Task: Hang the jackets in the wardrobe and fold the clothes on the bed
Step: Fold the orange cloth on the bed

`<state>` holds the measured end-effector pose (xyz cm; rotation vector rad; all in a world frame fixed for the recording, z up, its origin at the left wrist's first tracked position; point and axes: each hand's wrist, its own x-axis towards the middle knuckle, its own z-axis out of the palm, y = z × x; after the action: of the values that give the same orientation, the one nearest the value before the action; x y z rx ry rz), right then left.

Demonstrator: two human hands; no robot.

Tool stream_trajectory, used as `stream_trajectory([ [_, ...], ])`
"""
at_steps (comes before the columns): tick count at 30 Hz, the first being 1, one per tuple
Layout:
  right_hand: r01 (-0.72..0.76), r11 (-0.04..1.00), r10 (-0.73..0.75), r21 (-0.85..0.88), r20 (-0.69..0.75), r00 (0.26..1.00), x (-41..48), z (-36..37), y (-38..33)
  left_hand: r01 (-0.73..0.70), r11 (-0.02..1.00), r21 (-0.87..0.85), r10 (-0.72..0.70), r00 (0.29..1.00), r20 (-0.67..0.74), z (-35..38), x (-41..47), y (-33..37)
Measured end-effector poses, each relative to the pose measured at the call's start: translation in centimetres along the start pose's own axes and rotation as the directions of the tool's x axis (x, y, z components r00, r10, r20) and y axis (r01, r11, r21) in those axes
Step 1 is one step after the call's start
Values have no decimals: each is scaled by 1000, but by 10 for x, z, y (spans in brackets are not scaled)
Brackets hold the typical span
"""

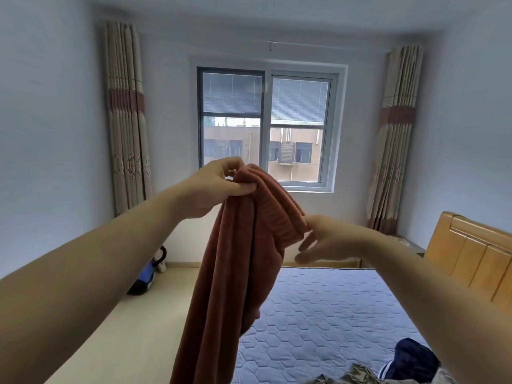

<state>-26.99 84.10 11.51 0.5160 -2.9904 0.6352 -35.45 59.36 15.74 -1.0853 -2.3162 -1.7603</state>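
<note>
Blue bag (pixel 142 278) on the floor under the left forearm. Left hand (pixel 219 187) pinches the top of the rust garment (pixel 235 273), which hangs below it and blocks the mattress (pixel 332 300) edge. Right hand (pixel 329 242), fingers loosely extended, touches the ribbed hem. Beneath it lie an olive garment (pixel 354 374) and a navy garment (pixel 412 356).

We see: garment (pixel 235 259) – soft matt rust cloth, ribbed band | mattress (pixel 327 309) – quilted matt fabric | headboard (pixel 471 259) – smooth glossy wood | curtains (pixel 126 117) – patterned woven cloth
</note>
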Motion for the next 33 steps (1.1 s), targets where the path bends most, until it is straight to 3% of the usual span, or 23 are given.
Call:
stream_trajectory([
  [2,18,999,-17,26,-51,999,3,-3,0,0,999,35,1,999,-37,-6,0,-4],
  [4,-26,977,-20,-210,-215,976,13,-13,-1,27,999,28,-25,995,-93,-12,2,-11],
  [6,-73,941,-14,-330,-253,967,20,-21,-7,63,996,57,-54,987,-151,-17,3,-18],
  [8,-53,949,-21,-312,-228,973,24,-26,-17,70,990,126,-41,974,-223,-18,4,-24],
  [11,-64,968,-14,-243,-307,952,29,-39,-22,30,996,82,-4,952,-305,-17,3,-27],
  [13,-106,993,97,-52,-164,982,27,-47,-22,50,992,119,-20,969,-245,-16,-1,-29],
  [15,-120,993,120,-3,-93,989,27,-46,-20,57,982,182,-17,977,-213,-13,-4,-31],
  [18,-74,995,50,-66,-307,950,26,-44,-20,-9,993,121,44,956,-290,-8,-5,-32],
  [20,-83,996,89,34,-241,966,25,-45,-18,42,989,140,-9,974,-227,-5,-3,-31],
  [22,-102,995,97,-8,-222,970,25,-45,-16,109,973,204,-75,983,-168,-4,-2,-32],
  [23,-104,994,90,-43,-255,963,25,-45,-14,118,975,190,-85,981,-176,-3,-2,-33],
  [25,-77,994,93,77,-243,966,23,-44,-8,115,986,117,-94,981,-167,-2,-3,-32],
  [27,-42,963,88,267,-163,983,18,-44,-2,156,985,78,-152,987,-58,-2,-4,-27],
  [33,-83,876,54,474,75,996,7,-47,7,315,949,35,-310,901,302,-5,-9,-12],
])
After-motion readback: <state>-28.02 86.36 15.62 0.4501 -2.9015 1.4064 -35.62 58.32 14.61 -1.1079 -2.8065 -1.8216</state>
